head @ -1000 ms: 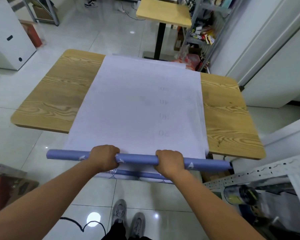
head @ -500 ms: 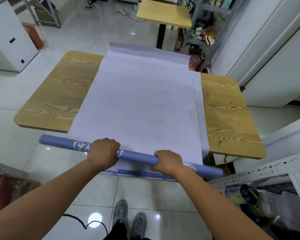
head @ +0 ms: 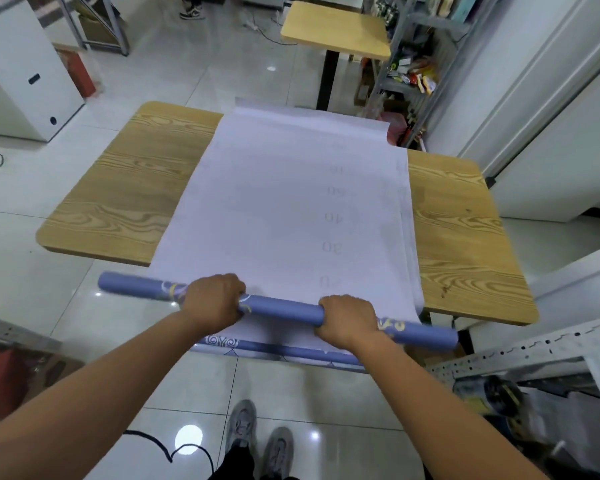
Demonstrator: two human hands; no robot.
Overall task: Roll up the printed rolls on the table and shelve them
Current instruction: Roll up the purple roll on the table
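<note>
Blue-violet, with white and gold ornament, the roll (head: 281, 308) lies slantwise at the near edge of the wooden bench (head: 118, 188), its left end farther from the person than its right. Both hands hold it from above, knuckles up. The left hand (head: 212, 304) has its fingers curled over the tube left of centre; the right hand (head: 347, 320) wraps it further right. The tube's left end juts out past the bench, over the tiled floor (head: 42, 299).

From the roll a pale sheet (head: 291, 202) runs flat across the middle of the bench to its far edge and hangs over it. Faint mirrored numbers (head: 332, 216) show through the paper in a column right of centre. Below the hands a blue patterned border (head: 257, 348) hangs off the near edge.

Grey shoes (head: 257, 434) stand on the tiles beneath, beside a black cable (head: 174, 452). A perforated metal shelf (head: 520, 351) sits at lower right. Beyond the bench are a small wooden table (head: 336, 29), a cluttered rack (head: 406, 74) and a white cabinet (head: 25, 74).
</note>
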